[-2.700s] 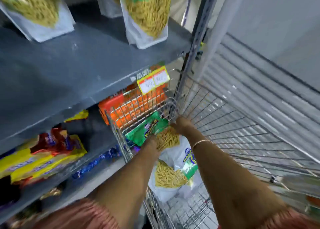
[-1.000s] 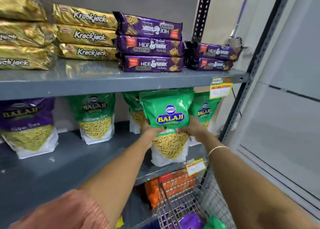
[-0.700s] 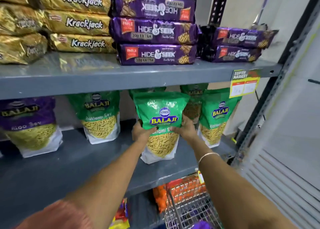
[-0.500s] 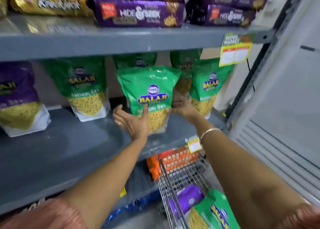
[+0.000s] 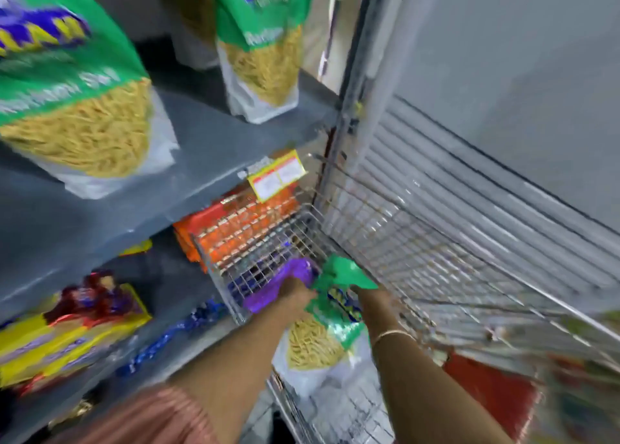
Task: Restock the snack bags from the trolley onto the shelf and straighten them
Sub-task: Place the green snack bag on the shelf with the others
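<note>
Both my hands are down inside the wire trolley point(image 5: 385, 229). My left hand point(image 5: 297, 294) and my right hand point(image 5: 367, 294) close on the sides of a green snack bag point(image 5: 332, 313) lying there, its crumpled top pointing up. A purple snack bag point(image 5: 278, 284) lies just left of it, partly under my left hand. On the grey shelf point(image 5: 214, 148) above stand two green snack bags, one large at the left point(image 5: 67, 85) and one near the right post point(image 5: 265, 41). The view is blurred.
Orange packets point(image 5: 241, 225) sit on the lower shelf behind the trolley's wire wall. Yellow and red packets point(image 5: 70, 326) lie lower left. A yellow price tag point(image 5: 276, 173) hangs on the shelf edge. A grey ribbed wall point(image 5: 486, 182) runs along the right.
My hands let go of the green bag they stood on the shelf and dropped into the trolley, where they now grip another green bag. The view swung downward.
</note>
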Tool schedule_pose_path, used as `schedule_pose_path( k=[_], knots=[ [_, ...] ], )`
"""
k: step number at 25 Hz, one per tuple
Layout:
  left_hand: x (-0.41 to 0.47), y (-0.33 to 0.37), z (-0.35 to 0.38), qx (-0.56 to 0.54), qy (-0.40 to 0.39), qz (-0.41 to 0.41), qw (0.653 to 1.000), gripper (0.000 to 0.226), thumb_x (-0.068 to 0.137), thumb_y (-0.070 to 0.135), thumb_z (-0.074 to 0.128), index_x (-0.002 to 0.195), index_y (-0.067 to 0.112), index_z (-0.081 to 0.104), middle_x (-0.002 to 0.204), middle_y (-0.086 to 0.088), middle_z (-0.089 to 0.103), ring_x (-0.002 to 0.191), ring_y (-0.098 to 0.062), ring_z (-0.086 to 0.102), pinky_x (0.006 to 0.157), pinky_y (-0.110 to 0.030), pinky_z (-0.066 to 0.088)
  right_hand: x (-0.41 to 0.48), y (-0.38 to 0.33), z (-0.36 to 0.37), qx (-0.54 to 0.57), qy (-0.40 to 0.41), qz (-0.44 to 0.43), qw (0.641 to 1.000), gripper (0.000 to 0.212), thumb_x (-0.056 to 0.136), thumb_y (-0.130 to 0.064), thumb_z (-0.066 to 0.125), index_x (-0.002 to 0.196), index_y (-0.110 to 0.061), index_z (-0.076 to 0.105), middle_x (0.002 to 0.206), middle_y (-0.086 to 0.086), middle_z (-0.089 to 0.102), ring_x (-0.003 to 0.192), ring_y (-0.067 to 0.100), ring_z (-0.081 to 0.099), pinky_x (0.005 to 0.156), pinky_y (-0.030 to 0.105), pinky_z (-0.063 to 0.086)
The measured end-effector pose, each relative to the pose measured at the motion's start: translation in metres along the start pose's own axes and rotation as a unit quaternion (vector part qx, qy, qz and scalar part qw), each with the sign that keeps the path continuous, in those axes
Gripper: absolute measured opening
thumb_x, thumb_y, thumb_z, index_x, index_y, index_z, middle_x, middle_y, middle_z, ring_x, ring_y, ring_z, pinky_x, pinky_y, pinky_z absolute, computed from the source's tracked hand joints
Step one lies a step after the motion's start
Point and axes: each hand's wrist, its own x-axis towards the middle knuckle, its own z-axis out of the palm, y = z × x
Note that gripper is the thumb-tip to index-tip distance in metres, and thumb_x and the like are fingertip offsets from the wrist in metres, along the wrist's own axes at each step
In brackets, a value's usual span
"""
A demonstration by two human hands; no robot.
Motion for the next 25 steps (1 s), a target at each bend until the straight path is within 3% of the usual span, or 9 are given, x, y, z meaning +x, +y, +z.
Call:
schedule_pose_path(
  k=[2, 4, 5, 7, 10, 12, 18, 22, 25],
  knots=[
    [0.019, -0.018, 0.005, 0.037, 0.003, -0.046, 0.998, 0.016, 0.084, 0.004, 0.059, 0.069, 0.000, 0.054, 0.092, -0.038, 0.059, 0.058, 0.000, 0.065, 0.071, -0.029, 0.054, 0.021, 0.046, -0.002, -0.012, -0.004, 0.016, 1.000, 0.078, 0.061, -0.038, 0.076, 0.123, 0.002, 0.050, 0.115, 0.014, 0.061, 0.032, -0.004, 0.054, 0.052, 0.026, 0.047],
    [0.032, -0.032, 0.012, 0.101, -0.012, -0.077, 0.992, 0.037, 0.080, 0.013, 0.066, 0.109, -0.008, 0.057, 0.123, -0.027, 0.058, 0.106, -0.022, 0.064, 0.095, -0.039, 0.046, 0.038, 0.098, -0.009, 0.001, -0.050, 0.067, 0.997, 0.102, 0.027, -0.047, 0.089, 0.111, 0.002, 0.057, 0.104, 0.018, 0.067, 0.044, 0.012, 0.060, 0.054, 0.029, 0.049],
    [0.038, -0.036, 0.016, 0.111, -0.026, -0.078, 0.990, 0.053, 0.076, 0.015, 0.070, 0.120, -0.007, 0.051, 0.128, -0.022, 0.056, 0.117, -0.029, 0.057, 0.098, -0.039, 0.044, 0.047, 0.117, -0.007, 0.045, -0.066, 0.069, 0.994, 0.085, 0.027, -0.044, 0.091, 0.095, -0.001, 0.063, 0.091, 0.016, 0.067, 0.051, 0.017, 0.059, 0.054, 0.029, 0.049],
    [0.046, -0.044, 0.022, 0.134, -0.040, -0.076, 0.987, 0.071, 0.065, 0.018, 0.080, 0.123, -0.006, 0.047, 0.129, -0.021, 0.056, 0.117, -0.031, 0.057, 0.099, -0.039, 0.046, 0.033, 0.109, 0.003, 0.047, -0.067, 0.067, 0.994, 0.042, 0.049, -0.024, 0.088, 0.079, -0.003, 0.067, 0.084, 0.016, 0.069, 0.058, 0.017, 0.064, 0.059, 0.030, 0.056],
    [0.055, -0.054, 0.027, 0.141, -0.054, -0.073, 0.986, 0.068, 0.063, 0.020, 0.081, 0.119, -0.005, 0.053, 0.121, -0.018, 0.061, 0.110, -0.032, 0.060, 0.096, -0.040, 0.051, 0.022, 0.103, 0.002, 0.070, -0.073, 0.058, 0.993, 0.049, 0.056, -0.012, 0.084, 0.099, -0.001, 0.064, 0.104, 0.023, 0.069, 0.090, 0.034, 0.068, 0.086, 0.051, 0.055],
    [0.055, -0.052, 0.024, 0.101, -0.077, -0.076, 0.989, 0.066, 0.063, 0.012, 0.080, 0.120, -0.005, 0.052, 0.116, -0.020, 0.062, 0.099, -0.030, 0.061, 0.089, -0.040, 0.053, 0.017, 0.101, -0.003, 0.074, -0.078, 0.048, 0.993, 0.039, 0.061, -0.007, 0.081, 0.094, -0.004, 0.062, 0.102, 0.022, 0.068, 0.093, 0.034, 0.065, 0.090, 0.050, 0.052],
    [-0.004, 0.000, -0.012, 0.039, -0.031, 0.008, 0.999, 0.054, 0.062, 0.009, 0.080, 0.110, 0.003, 0.059, 0.107, -0.013, 0.067, 0.093, -0.022, 0.062, 0.070, -0.023, 0.044, -0.026, 0.030, -0.023, 0.041, -0.132, -0.115, 0.984, 0.037, 0.063, 0.004, 0.076, 0.099, -0.002, 0.066, 0.098, 0.020, 0.073, 0.096, 0.044, 0.065, 0.082, 0.044, 0.057],
    [-0.055, 0.039, -0.052, -0.027, 0.035, 0.110, 0.993, 0.054, 0.057, 0.014, 0.083, 0.106, 0.007, 0.064, 0.109, -0.016, 0.071, 0.093, -0.027, 0.067, 0.079, -0.037, 0.053, -0.104, -0.049, -0.027, 0.002, -0.155, -0.227, 0.961, 0.042, 0.055, -0.004, 0.080, 0.094, -0.003, 0.066, 0.095, 0.019, 0.073, 0.091, 0.040, 0.067, 0.085, 0.049, 0.056],
    [-0.106, 0.064, -0.099, -0.093, 0.103, 0.182, 0.973, 0.053, 0.058, 0.011, 0.083, 0.107, 0.004, 0.064, 0.103, -0.015, 0.071, 0.090, -0.027, 0.067, 0.075, -0.035, 0.056, -0.182, -0.104, -0.016, -0.040, -0.172, -0.315, 0.932, 0.029, 0.063, -0.002, 0.077, 0.087, 0.002, 0.062, 0.078, 0.010, 0.069, 0.069, 0.026, 0.066, 0.067, 0.034, 0.055]
  ],
)
